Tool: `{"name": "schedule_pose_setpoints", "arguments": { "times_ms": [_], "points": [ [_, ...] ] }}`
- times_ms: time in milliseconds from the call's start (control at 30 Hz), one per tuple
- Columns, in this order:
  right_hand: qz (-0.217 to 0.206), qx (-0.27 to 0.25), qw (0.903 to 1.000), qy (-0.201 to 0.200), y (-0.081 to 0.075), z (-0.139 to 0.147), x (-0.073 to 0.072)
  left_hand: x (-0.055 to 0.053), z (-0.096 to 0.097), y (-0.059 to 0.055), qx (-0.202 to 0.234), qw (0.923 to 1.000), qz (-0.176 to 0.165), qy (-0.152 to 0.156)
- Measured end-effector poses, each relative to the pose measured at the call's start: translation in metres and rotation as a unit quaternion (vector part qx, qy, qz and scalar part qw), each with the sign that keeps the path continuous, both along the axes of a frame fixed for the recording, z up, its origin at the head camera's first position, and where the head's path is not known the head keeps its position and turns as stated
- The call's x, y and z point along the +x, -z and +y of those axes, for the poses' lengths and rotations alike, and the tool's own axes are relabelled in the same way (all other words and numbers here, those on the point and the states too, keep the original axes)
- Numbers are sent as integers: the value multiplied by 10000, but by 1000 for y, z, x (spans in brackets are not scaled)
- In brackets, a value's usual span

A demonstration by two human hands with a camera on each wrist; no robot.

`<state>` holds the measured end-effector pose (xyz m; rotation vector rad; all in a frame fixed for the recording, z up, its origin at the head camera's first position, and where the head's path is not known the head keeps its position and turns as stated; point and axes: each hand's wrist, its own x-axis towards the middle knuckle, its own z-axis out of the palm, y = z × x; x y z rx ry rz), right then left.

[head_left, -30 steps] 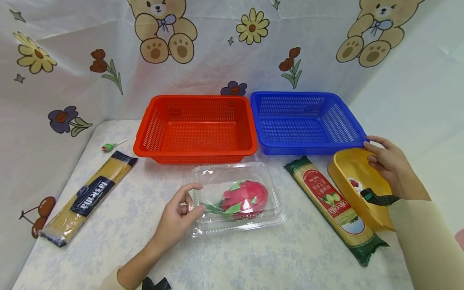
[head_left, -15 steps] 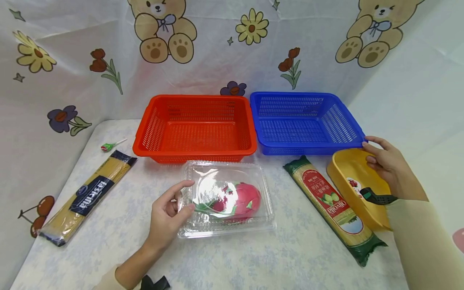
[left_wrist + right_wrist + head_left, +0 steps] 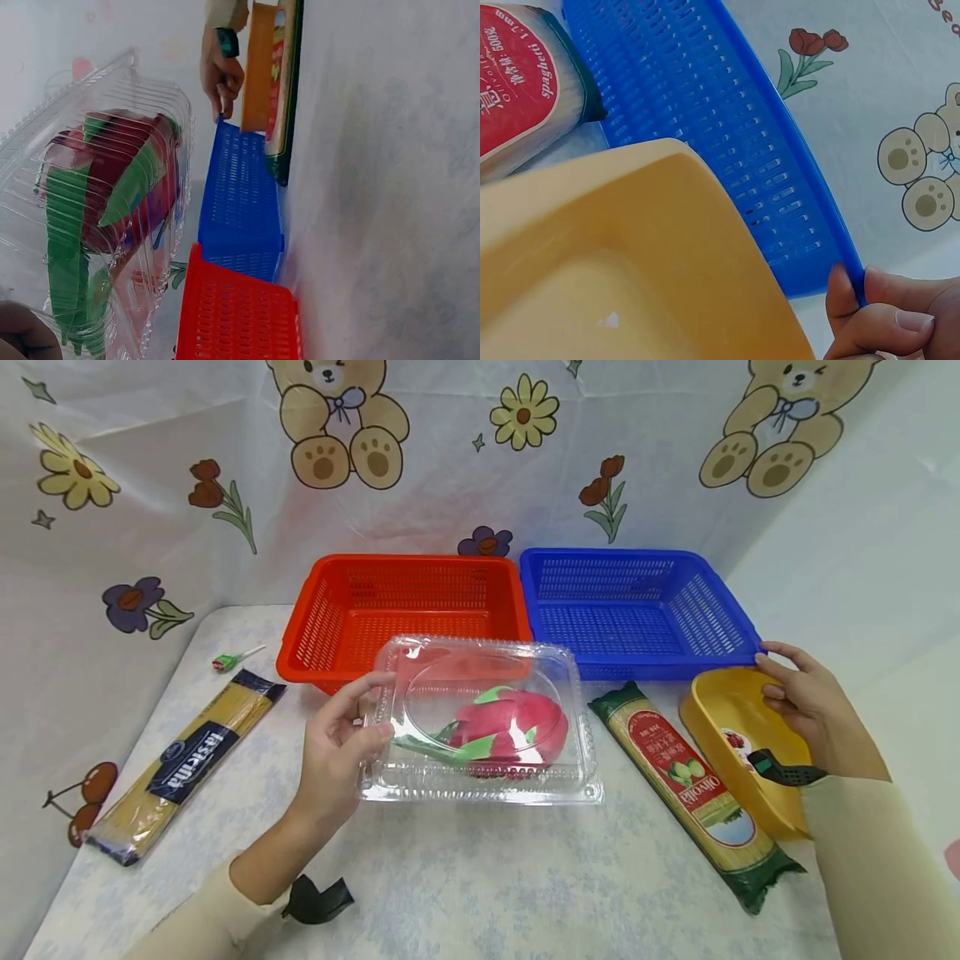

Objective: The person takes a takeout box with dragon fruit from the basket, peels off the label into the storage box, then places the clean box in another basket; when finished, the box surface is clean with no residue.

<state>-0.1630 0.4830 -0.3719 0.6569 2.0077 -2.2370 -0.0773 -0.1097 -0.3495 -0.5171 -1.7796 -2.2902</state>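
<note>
My left hand (image 3: pixel 333 756) grips the left edge of a clear plastic clamshell box (image 3: pixel 420 785) between thumb and fingers. The box is held up off the table, its far edge overlapping the front of the red basket (image 3: pixel 405 683) in the head view. Inside lies a pink dragon fruit (image 3: pixel 517 727) with green tips, seen close up through the ribbed plastic in the left wrist view. My right hand (image 3: pixel 813 710) pinches the front right corner of the blue basket (image 3: pixel 645 662); the right wrist view shows thumb and fingers on either side of its rim (image 3: pixel 851 251).
Below the right hand stands a yellow tub (image 3: pixel 757 706), beside a green-ended spaghetti packet (image 3: pixel 690 785). Another pasta packet (image 3: pixel 187 768) lies on the left, with a green lollipop (image 3: pixel 225 662) behind it. A patterned cloth (image 3: pixel 450 468) hangs behind the baskets.
The clamshell box first slid left on the table, then my left hand lifted it toward the red basket with the dragon fruit inside. My right hand has stayed on the blue basket's corner.
</note>
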Motion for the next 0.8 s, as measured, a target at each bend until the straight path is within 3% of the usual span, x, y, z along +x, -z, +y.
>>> {"name": "schedule_pose_setpoints", "arguments": {
  "times_ms": [167,467,667,800],
  "points": [
    [36,260,9997,-27,-1,1,0,-29,10,-11,221,9995,196,-77],
    [69,243,9996,-96,1,-4,0,-88,46,-18,427,9991,-9,7],
    [45,301,9995,-116,1,-4,0,-113,77,-20,665,9977,-155,-5],
    [17,348,9994,-81,-1,-1,0,-128,99,-23,604,9979,-181,-131]
  ]
}}
